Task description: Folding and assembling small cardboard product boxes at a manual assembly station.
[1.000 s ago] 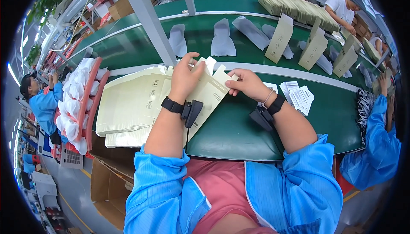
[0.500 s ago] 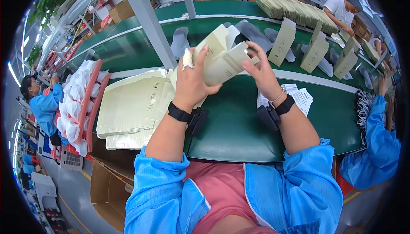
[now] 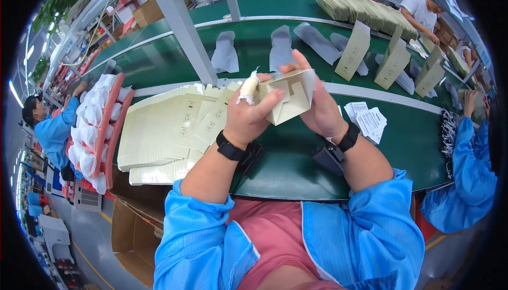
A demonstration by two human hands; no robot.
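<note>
Between my two hands, over the near green bench, is a pale cream carton [image 3: 290, 111] with its folded end panel facing me. My left hand [image 3: 246, 111] grips its left side, thumb laid across the end panel; one finger has a white wrap [image 3: 248, 87]. My right hand [image 3: 324, 111] is closed around the right side, with its fingers behind the carton and partly hidden. A stack of flat cream cartons [image 3: 156, 126] lies left of my left forearm. Printed leaflets [image 3: 368, 121] lie on the bench beyond my right wrist.
Grey translucent bags [image 3: 226, 52] lie along the far green belt [image 3: 254, 33]. Upright cream cartons [image 3: 353, 51] stand there toward the right. White-wrapped items fill red trays [image 3: 108, 126] at left. A grey post [image 3: 182, 30] rises ahead. Co-workers sit at both sides; another stands at the far right.
Half a second ago the carton was tilted with its flaps open; now its end is folded flat and turned toward me. My hands have come closer together and slightly nearer me.
</note>
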